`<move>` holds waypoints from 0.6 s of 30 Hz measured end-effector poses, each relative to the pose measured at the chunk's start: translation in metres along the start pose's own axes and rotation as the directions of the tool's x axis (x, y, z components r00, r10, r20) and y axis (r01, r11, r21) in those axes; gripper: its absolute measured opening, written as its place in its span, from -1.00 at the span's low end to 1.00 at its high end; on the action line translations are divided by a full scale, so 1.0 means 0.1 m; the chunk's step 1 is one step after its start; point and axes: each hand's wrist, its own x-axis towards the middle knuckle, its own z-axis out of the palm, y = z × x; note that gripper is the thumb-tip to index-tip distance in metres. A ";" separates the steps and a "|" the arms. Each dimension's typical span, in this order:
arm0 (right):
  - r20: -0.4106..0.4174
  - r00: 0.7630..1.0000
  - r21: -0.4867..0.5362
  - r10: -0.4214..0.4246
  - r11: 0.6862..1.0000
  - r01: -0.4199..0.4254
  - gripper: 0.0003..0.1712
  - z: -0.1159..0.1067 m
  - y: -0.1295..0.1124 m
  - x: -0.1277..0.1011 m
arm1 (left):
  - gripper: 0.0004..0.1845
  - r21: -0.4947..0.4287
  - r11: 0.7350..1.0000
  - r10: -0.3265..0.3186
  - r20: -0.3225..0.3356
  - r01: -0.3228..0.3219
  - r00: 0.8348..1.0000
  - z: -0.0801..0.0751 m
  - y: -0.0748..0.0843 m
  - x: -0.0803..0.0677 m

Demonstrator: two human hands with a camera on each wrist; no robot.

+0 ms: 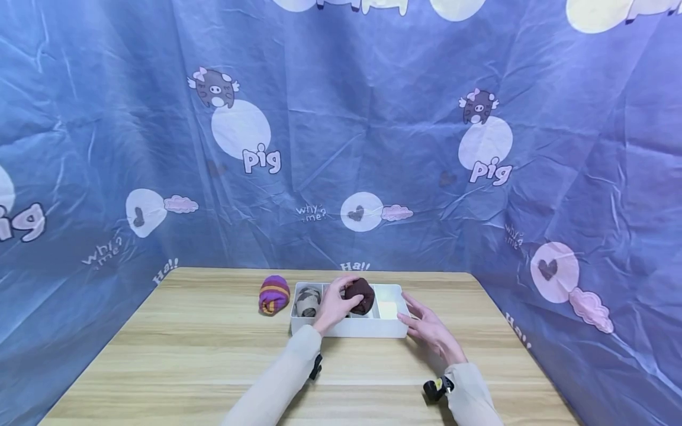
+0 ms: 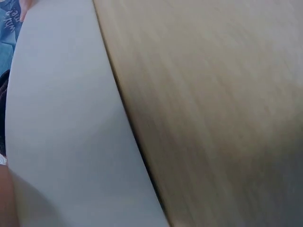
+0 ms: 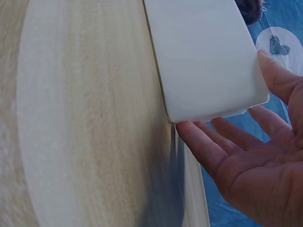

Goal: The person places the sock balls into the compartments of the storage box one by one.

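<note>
A white divided box (image 1: 348,326) stands on the wooden table (image 1: 202,355). My left hand (image 1: 337,305) grips a dark brown rolled sock (image 1: 360,294) over the box's middle compartment. A grey patterned rolled sock (image 1: 307,302) lies in the left compartment. The right compartment (image 1: 388,309) looks bare. My right hand (image 1: 428,326) is open, its fingers straight against the box's right end (image 3: 213,66). The left wrist view shows only the box's white wall (image 2: 61,142) and the table (image 2: 222,109).
A purple, orange and yellow striped rolled sock (image 1: 274,294) lies on the table just left of the box. A blue printed cloth (image 1: 341,136) hangs behind and on both sides. The table's right edge (image 1: 524,349) runs close to my right arm.
</note>
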 end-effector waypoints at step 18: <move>-0.016 1.000 -0.006 -0.009 1.000 0.009 -0.13 0.02 0.00 0.00 | -0.58 0.239 0.967 0.087 0.030 -0.091 0.996 0.06 -0.03 -0.02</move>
